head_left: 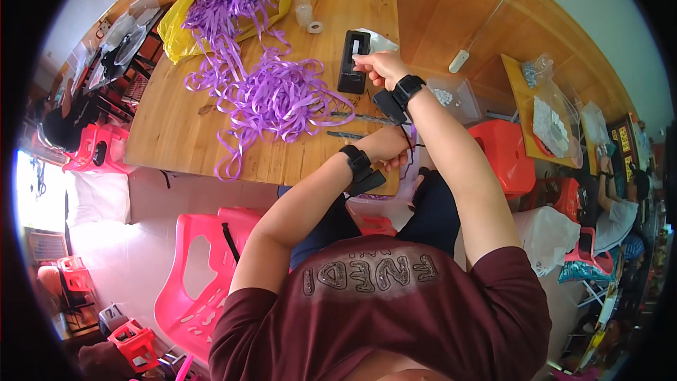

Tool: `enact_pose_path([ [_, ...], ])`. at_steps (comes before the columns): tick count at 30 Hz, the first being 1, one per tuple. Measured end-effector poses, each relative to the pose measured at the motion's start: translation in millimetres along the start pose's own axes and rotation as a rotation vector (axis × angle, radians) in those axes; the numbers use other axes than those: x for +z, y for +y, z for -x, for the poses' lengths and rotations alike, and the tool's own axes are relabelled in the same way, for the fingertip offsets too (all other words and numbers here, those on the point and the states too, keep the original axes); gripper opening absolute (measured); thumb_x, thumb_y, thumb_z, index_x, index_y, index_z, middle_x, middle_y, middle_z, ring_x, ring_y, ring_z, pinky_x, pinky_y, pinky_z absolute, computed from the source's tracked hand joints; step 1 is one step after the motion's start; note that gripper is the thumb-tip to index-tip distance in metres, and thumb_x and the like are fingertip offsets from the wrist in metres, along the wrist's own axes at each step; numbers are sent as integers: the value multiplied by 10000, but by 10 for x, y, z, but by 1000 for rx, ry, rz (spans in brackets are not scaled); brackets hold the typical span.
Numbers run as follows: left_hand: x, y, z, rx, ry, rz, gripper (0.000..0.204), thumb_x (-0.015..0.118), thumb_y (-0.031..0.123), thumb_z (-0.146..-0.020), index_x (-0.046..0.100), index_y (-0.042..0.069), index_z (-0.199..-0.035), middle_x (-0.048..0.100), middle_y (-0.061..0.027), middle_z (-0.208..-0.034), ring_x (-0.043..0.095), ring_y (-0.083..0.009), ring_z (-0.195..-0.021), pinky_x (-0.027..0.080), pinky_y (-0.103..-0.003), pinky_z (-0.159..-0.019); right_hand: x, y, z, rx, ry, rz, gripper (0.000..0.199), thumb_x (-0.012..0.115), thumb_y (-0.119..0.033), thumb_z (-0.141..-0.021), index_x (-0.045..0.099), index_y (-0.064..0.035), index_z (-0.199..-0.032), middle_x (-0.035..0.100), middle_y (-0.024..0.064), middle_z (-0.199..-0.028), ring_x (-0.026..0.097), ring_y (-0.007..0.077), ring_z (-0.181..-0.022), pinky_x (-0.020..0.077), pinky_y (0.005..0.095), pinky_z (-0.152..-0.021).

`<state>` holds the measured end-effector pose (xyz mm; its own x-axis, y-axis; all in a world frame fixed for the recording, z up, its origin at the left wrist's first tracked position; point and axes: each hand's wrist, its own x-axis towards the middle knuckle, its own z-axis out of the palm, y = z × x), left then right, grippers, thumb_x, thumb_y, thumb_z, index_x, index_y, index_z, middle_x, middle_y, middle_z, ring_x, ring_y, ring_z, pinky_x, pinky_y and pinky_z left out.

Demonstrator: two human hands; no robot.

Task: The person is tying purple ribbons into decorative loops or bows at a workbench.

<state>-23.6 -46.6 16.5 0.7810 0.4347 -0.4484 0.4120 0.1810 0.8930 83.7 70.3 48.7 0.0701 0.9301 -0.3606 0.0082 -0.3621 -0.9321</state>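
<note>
My right hand [383, 67] reaches over a black tape dispenser [351, 83] on the wooden table. Its thumb and forefinger pinch together at the pale tape [355, 48] there. Lower down, my left hand [388, 145] is at the table's right edge with its fingers curled closed. Thin black cord and a bit of purple ribbon show beside those fingers; what they hold is partly hidden. A large loose tangle of purple ribbon [278, 102] lies left of both hands. More ribbon spills from a yellow plastic bag [173, 32] at the far left.
A small tape roll [315, 27] stands behind the tangle. Two dark narrow strips [345, 134] lie near my left hand. Right of the table are a clear tub with white pieces [443, 96] and a red stool [502, 157]. A pink chair [185, 286] stands at lower left.
</note>
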Motion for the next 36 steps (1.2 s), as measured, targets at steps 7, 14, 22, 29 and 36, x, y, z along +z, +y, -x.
enact_pose_path([
  [7, -20, -59, 5, 3, -1, 57, 432, 500, 323, -1002, 632, 17, -728, 565, -55, -537, 512, -132, -376, 430, -264, -360, 116, -15, 165, -63, -9, -175, 192, 757, -193, -859, 653, -31, -868, 675, 47, -771, 398, 38, -450, 297, 204, -387],
  [14, -72, -229, -56, 76, -61, 123, 234, 520, 225, -989, 621, 28, -914, 616, -65, -644, 573, -124, -470, 455, -255, -372, 188, 205, 538, 45, -171, -240, 197, 731, -192, -894, 620, -29, -881, 644, 55, -811, 414, 41, -476, 304, 202, -396],
  [22, 7, -95, 16, 47, -41, 149, 148, 487, 92, -951, 608, 9, -928, 608, -89, -656, 569, -132, -470, 461, -271, -371, 38, 381, 338, 160, -182, -7, 190, 714, -194, -900, 624, -29, -876, 610, 25, -730, 406, 51, -468, 303, 210, -396],
  [29, 34, -84, 52, 43, 9, 23, 248, 489, 212, -978, 604, -2, -925, 595, -79, -642, 528, -138, -440, 421, -289, -358, -807, 144, 1071, 6, -380, 267, 180, 680, -221, -923, 628, -55, -877, 603, -8, -703, 402, 3, -454, 288, 181, -397],
  [36, 0, -68, 34, -2, -4, -29, 235, 488, 249, -1000, 576, 45, -923, 582, -37, -666, 500, -101, -437, 410, -256, -353, -1201, 345, 1210, 16, -372, 787, 219, 697, -277, -880, 685, -59, -889, 638, -4, -716, 503, 69, -551, 393, 256, -484],
])
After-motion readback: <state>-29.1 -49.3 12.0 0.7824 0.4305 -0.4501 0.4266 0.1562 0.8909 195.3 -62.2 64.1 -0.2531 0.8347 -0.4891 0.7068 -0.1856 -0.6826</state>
